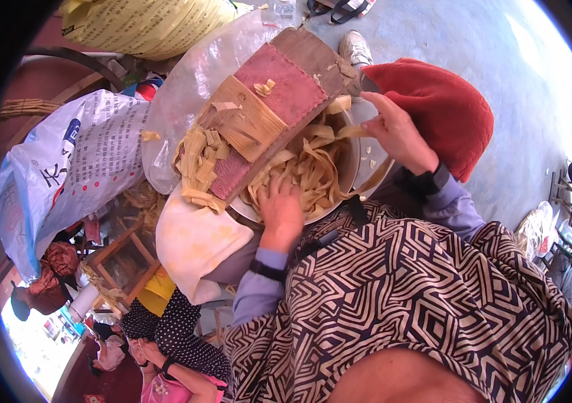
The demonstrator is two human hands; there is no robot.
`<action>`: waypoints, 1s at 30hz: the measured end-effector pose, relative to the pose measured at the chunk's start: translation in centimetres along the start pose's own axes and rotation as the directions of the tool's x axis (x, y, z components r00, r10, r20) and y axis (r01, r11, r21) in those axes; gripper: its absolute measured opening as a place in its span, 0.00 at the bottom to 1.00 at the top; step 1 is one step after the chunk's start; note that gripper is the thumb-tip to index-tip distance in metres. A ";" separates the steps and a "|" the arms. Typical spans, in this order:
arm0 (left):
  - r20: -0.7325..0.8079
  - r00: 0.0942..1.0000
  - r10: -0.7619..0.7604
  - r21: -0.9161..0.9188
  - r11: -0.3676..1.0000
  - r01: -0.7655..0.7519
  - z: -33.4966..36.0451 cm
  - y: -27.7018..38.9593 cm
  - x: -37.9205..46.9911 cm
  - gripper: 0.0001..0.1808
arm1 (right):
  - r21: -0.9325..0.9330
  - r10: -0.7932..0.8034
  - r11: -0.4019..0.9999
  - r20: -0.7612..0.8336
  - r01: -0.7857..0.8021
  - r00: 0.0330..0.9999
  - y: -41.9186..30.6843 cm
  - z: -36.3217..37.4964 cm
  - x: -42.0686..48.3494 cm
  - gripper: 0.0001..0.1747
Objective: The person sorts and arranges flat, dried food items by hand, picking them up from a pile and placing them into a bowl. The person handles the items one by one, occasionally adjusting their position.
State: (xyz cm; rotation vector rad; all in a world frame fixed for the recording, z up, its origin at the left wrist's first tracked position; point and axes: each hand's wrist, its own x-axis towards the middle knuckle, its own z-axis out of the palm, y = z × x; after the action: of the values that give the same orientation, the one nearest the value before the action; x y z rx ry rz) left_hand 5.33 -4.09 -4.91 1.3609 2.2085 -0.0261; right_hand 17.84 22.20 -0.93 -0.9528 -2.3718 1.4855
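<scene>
Before me stands a round metal basin (353,151) holding a heap of long, pale brown plant-like strips (316,174). My left hand (282,209) reaches into the heap at its near left, its fingertips partly hidden among the strips. At the basin's right rim, my right hand (397,132) has the end of one strip (352,132) at its fingers, the index finger stretched out. A thick wooden board (311,48) lies slantwise across the basin. On it are a pink cloth (286,80), a smaller wooden block (250,113) and a pile of short, folded yellowish pieces (200,158).
A red cloth (442,111) covers my right knee, a pale cloth (195,237) my left. Clear plastic sheeting (190,75) and printed woven sacks (99,136) stand beyond the board's left side. Another person's hands (147,350) show at lower left, near a wooden frame (124,257).
</scene>
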 end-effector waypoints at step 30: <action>-0.241 0.968 -0.070 -0.941 0.262 -0.216 -13.3 2.9 -2.7 0.09 | 0.010 -0.143 0.983 0.657 0.182 0.740 -11.4 -6.0 -0.6 0.07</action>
State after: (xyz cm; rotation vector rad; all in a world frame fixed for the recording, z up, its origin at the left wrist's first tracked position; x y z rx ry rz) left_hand 2.90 -1.04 8.36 0.6815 1.6481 1.4045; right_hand 16.30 22.95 11.89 -0.2004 -2.8686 1.9231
